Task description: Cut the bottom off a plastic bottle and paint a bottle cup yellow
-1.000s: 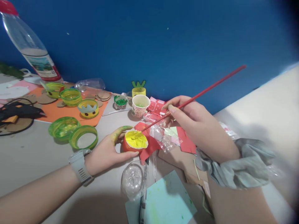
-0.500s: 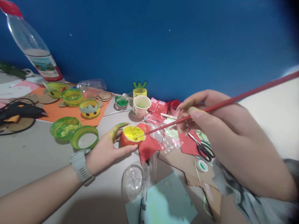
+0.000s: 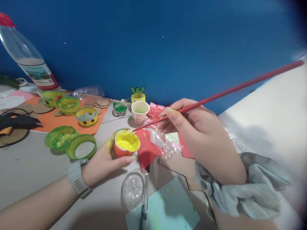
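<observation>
My left hand [image 3: 109, 156], paint-stained and wearing a grey watch, grips a small red-orange cup [image 3: 123, 151] tilted toward me. Bright yellow paint [image 3: 128, 140] coats its inside. In my right hand [image 3: 189, 119] is a long red paintbrush [image 3: 216, 95], pinched between thumb and fingers. Its yellow-covered tip meets the far rim of the cup. Behind the cup stand a patterned paper cup [image 3: 139, 118] with greenish liquid and a small cup of green paint [image 3: 120, 109].
Several green and yellow plastic rings [image 3: 87, 116] sit at left beside a glue gun [image 3: 18, 121] and a tall bottle [image 3: 35, 70]. In front are a clear plastic bottle bottom [image 3: 134, 190] and light-blue paper [image 3: 171, 204]. Red paper [image 3: 146, 148] and cardboard [image 3: 176, 164] lie centre-right.
The brush tip has moved from inside the yellow paint up to the cup's far rim. The cup is now tipped more toward me, and the view has shifted slightly.
</observation>
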A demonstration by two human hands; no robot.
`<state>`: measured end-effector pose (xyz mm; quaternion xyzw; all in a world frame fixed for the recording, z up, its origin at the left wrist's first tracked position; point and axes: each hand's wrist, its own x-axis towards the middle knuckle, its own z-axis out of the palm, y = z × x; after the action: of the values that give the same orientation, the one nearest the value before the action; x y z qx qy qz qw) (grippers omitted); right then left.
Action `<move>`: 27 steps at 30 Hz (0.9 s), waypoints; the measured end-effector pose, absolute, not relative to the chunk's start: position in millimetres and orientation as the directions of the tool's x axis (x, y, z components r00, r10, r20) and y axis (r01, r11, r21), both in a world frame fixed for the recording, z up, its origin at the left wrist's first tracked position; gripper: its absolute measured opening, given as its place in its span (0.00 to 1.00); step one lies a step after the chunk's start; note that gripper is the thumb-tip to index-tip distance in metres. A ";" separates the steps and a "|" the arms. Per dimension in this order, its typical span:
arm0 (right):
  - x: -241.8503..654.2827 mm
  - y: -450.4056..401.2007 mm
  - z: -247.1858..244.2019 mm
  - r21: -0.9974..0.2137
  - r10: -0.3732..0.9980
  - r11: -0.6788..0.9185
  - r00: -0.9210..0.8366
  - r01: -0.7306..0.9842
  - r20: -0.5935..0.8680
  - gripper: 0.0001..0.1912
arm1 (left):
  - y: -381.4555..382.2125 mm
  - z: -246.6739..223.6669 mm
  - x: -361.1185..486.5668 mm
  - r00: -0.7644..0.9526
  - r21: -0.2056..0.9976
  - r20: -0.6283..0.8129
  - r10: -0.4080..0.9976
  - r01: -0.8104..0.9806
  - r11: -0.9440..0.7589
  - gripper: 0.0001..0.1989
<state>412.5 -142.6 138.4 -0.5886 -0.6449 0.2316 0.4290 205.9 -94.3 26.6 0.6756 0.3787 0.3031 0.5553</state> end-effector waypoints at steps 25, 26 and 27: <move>408.3 -149.0 141.7 -0.551 0.919 0.390 -0.275 0.738 0.281 0.08 | -93.7 24.1 208.8 0.492 0.954 0.058 0.869 0.229 -0.194 0.21; 410.2 -149.3 141.8 -0.532 0.916 0.399 -0.293 0.747 0.276 0.08 | -93.3 23.4 208.5 0.494 0.953 0.058 0.868 0.231 -0.195 0.20; 412.1 -149.8 141.4 -0.516 0.913 0.406 -0.308 0.754 0.269 0.07 | -92.9 22.6 208.0 0.498 0.953 0.057 0.865 0.233 -0.196 0.20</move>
<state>412.1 -149.8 141.4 -0.5244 -0.7948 0.1484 0.2669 208.0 -92.9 22.6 0.7060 0.3887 0.3157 0.5007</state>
